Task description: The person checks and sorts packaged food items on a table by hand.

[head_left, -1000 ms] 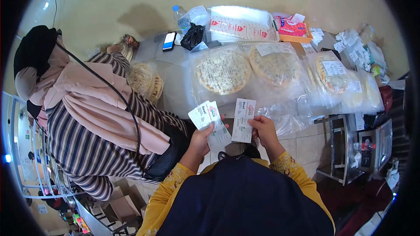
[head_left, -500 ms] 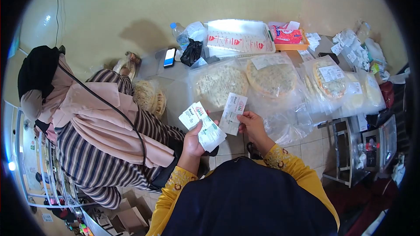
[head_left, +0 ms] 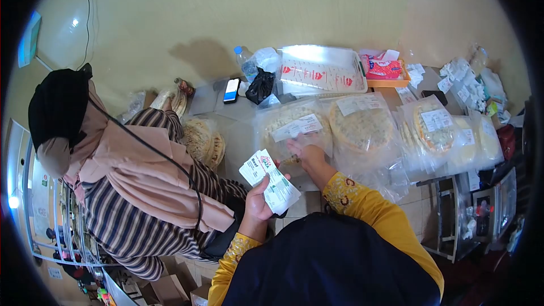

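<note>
My left hand (head_left: 260, 199) is closed around a stack of printed labels (head_left: 273, 186), the top one marked "Beef". A single label (head_left: 296, 128) lies slightly slanted on the clear bag of a flat round pizza (head_left: 276, 118). Just below that label, my right hand (head_left: 311, 157) rests at the near edge of the same bag, with its fingers extended and partly blurred. Immediately to the right is another bagged pizza (head_left: 362, 130), which has a label (head_left: 359, 103) across its top.
Further right lie several bagged, labelled pizzas (head_left: 435, 130). Along the back are a phone (head_left: 232, 90), a black plastic bag (head_left: 260, 86), a white tray (head_left: 323, 82) and crumpled paper (head_left: 460, 73). A co-worker in a striped top (head_left: 136, 209) stands close on my left beside unbagged pizzas (head_left: 198, 141).
My right hand has moved forward over the left bagged pizza, and the label it held now lies on that bag. My left hand keeps its stack. The whole view has shifted slightly.
</note>
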`<state>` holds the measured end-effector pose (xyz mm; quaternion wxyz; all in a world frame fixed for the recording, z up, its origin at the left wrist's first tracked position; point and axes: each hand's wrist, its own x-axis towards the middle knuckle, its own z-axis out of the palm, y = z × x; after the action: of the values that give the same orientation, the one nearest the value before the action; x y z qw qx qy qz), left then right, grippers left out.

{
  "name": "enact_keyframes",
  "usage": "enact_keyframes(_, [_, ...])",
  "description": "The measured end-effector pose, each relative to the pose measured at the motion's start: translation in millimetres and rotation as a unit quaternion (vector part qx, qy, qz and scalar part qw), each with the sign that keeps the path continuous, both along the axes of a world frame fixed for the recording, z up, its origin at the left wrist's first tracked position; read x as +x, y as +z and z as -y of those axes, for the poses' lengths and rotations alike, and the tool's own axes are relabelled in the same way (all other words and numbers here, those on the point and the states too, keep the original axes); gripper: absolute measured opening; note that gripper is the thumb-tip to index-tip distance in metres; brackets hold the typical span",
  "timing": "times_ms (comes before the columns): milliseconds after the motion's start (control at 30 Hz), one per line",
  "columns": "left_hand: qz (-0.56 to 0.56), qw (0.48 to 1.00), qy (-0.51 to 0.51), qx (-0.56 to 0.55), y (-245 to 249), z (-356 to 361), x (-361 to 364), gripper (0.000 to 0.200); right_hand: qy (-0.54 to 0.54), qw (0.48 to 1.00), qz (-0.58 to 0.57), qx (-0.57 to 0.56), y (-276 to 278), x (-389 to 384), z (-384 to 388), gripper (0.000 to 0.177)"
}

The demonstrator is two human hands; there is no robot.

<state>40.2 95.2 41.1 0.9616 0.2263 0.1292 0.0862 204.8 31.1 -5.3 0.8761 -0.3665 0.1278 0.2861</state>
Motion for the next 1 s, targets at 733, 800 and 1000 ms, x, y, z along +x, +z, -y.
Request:
enact_keyframes(733, [-0.049,0.997,0.004,0.052,-17.5,-0.8,-2.1,0.045,0.147,0.987,0.051,0.050,-21.2,11.5,11.5,0.040])
enact_keyframes(800, [-0.033,0.998,-0.014,0.053,-27.7,-3.0,-6.3,0.047,0.174,0.981,0.076,0.041,-29.7,1.0,25.4,0.037])
enact_keyframes(1000, [-0.068,0.996,-0.052,0.022,-41.8,3.5,-29.7,0.047,0.260,0.965,0.043,0.008,-13.5,-51.3,86.5,0.031])
